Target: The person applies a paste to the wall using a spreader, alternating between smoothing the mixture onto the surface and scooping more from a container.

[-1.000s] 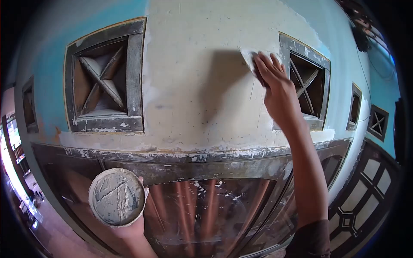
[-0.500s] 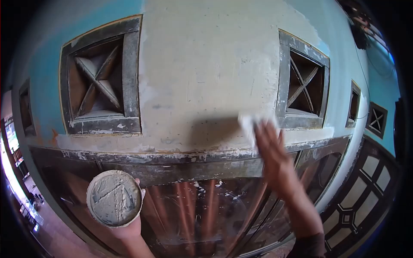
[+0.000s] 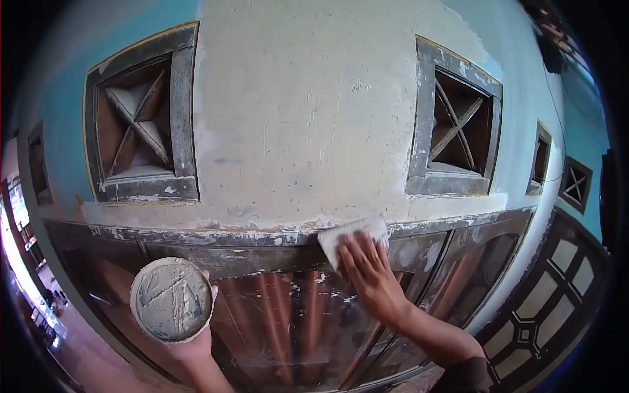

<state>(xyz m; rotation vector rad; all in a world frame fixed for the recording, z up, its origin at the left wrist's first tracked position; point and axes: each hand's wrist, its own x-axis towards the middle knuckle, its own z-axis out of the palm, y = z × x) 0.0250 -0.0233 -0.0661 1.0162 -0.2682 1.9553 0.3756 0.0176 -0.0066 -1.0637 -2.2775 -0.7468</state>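
Observation:
My left hand [image 3: 194, 345] is wrapped round a round tub [image 3: 134, 313] from below and the right side. Grey putty [image 3: 171, 298] with grooves in it fills the tub almost to the rim. My right hand [image 3: 372, 278] is closed on a flat, pale putty spreader [image 3: 334, 241], fingers pressed along its face. The spreader overlaps the wall's lower edge and the top of the dark wooden frame [image 3: 262, 257]. Above it, the wall [image 3: 288, 118] carries smeared cream filler with scratches and small pits.
Wooden vents with crossed slats, one at left [image 3: 180, 118] and one at right [image 3: 419, 131], flank the filled wall. Glass panes [image 3: 295, 327] with reddish drapes lie below the frame. A panelled door [image 3: 550, 308] stands at far right.
My right hand has moved down and left with the spreader, from beside the right vent to the wooden frame's top edge. My left hand and the tub have barely shifted.

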